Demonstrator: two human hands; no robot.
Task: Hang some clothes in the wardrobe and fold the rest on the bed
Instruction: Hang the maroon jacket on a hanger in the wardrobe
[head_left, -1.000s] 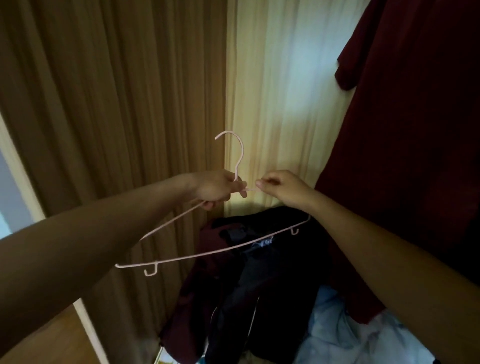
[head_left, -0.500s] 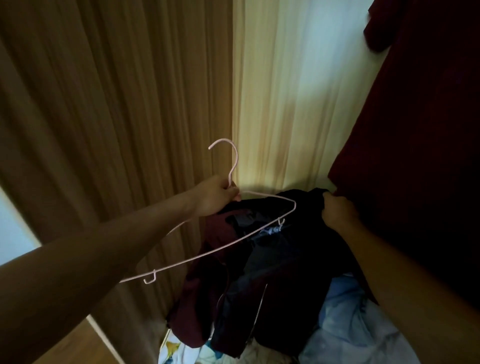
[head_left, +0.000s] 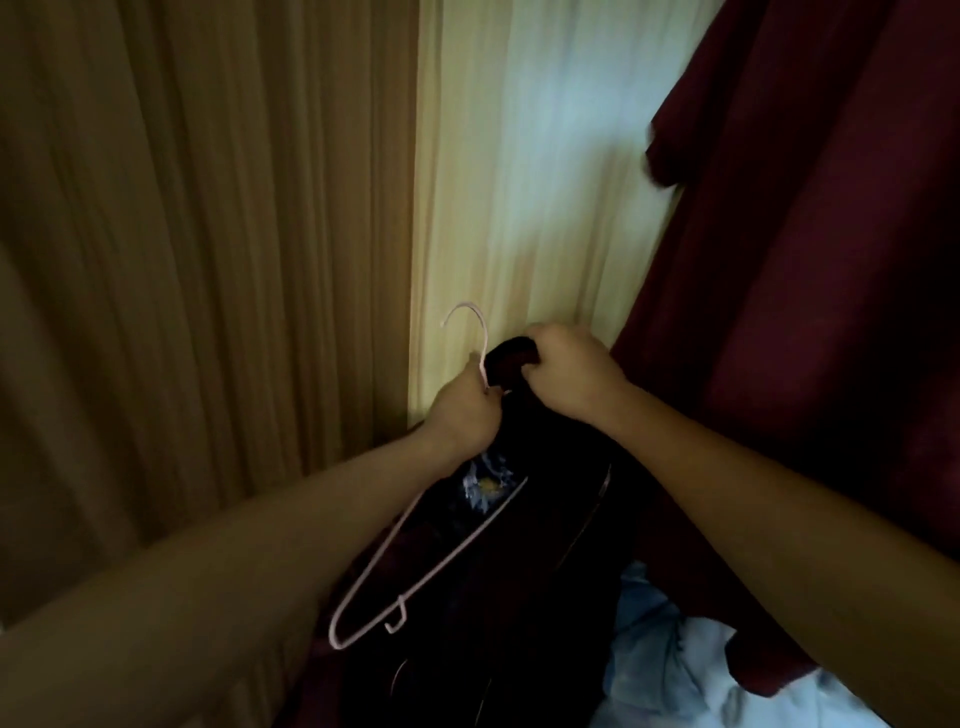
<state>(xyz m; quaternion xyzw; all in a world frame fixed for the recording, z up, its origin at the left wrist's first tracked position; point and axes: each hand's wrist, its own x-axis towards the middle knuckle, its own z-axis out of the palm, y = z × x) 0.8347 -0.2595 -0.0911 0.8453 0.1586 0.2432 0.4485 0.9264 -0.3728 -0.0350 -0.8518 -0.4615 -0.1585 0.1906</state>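
Two hands raised side by side, each gripping one item.
Left hand (head_left: 462, 415), arm stretched forward, has its fingers curled tight round the neck of a pink wire hanger (head_left: 457, 546); the hook points up and the frame slants down beside the forearm. Right hand (head_left: 571, 371), knuckles up, bunches the top of a dark garment (head_left: 519, 582) in closed fingers, just beside the hanger's neck. The garment hangs below both hands, behind the frame.
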